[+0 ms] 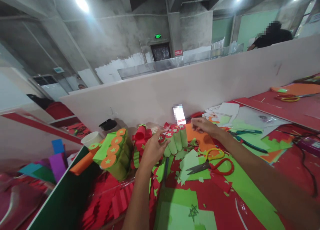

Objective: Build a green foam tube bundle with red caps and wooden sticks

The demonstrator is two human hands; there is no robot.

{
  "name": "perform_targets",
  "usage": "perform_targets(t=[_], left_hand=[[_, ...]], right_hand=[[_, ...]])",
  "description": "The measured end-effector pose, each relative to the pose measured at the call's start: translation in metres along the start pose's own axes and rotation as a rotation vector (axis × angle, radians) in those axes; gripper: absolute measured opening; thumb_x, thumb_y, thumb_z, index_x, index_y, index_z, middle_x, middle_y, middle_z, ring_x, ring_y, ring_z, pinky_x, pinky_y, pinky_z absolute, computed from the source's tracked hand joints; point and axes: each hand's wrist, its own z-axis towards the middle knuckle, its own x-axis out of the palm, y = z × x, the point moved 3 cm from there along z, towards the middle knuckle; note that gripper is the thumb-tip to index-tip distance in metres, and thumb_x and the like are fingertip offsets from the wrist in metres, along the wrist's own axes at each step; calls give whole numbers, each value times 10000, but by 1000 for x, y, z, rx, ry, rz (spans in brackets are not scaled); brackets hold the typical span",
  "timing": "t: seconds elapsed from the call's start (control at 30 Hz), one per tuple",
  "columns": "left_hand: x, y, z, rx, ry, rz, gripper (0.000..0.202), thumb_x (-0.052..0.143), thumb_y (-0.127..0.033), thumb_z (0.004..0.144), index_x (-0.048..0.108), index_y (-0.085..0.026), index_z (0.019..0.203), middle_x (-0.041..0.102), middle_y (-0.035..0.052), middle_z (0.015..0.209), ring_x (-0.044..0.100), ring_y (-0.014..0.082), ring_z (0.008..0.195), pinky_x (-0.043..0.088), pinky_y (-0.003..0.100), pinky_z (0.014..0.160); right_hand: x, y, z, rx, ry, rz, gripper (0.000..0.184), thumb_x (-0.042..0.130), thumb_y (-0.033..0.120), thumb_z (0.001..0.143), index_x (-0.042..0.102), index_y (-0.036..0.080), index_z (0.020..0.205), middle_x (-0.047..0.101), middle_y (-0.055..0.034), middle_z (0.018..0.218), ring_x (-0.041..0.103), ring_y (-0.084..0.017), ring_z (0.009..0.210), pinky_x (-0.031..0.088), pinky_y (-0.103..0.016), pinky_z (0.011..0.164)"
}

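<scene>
A pale partition (200, 83) is set across the far edge of the work area. In front of it, a red table (225, 206) is covered with paper offcuts. A dark green board (65, 193) is laid along the left edge of the table, and a light green sheet (180, 213) lies at the near edge, marked with a small drawn star (193, 211).

A bundle of green rolls with orange caps (113, 155) is stacked left of centre. Just beside it, to the right, a red paper bow (141, 135) is placed.

A row of pale green rolls (175, 140) with red star caps is stood near the partition, at centre.

The left hand (151, 150) is applied to the left end of this row, with the fingers bent and closed on it. The right hand (203, 125) is held just right of the row, above an orange sheet (200, 140). Its fingers are curled together towards the thumb; whether anything is pinched cannot be told.

Scissors (212, 161) with yellow and red handles are laid between the forearms, untouched.
</scene>
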Motion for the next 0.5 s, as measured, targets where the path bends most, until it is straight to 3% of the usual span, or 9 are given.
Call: perform_targets(t=[0.1,0.23,0.37,0.43,0.5], left_hand=[[0,-2,0,8,-10,-20,344,609,-366,799,583,-236,1116,638,51,1110,608,211,966,429,333,894],[0,-3,1,19,-11,-92,381,620,-344,791,567,-232,1151,646,52,1087,583,218,1037,421,343,922],[-2,0,5,12,-59,-243,408,614,-324,792,528,-207,1174,588,80,1200,543,210,1113,412,340,952],[-3,2,6,-37,-102,-349,473,616,-333,789,479,-198,1221,541,102,1263,508,214,1161,415,349,956],[-1,4,6,-140,-68,-501,554,611,-356,789,412,-198,1281,536,122,1257,543,216,1110,469,349,885]], right_hand=[[8,-5,-1,-78,91,-214,409,704,451,705,608,186,1001,641,-66,966,597,-169,836,489,-260,641],[25,-3,-3,-178,221,-268,531,735,359,689,568,202,1168,618,-81,1150,570,-230,1058,462,-372,894],[30,3,-7,-139,267,-141,495,699,372,733,573,209,1183,647,-61,1125,596,-236,1024,483,-381,871],[28,1,-7,-48,281,-30,464,676,403,760,589,197,1166,670,-60,1070,621,-226,964,512,-353,802],[24,-3,-5,68,220,88,426,643,447,787,613,191,1126,679,-66,1044,635,-213,922,528,-313,743]])
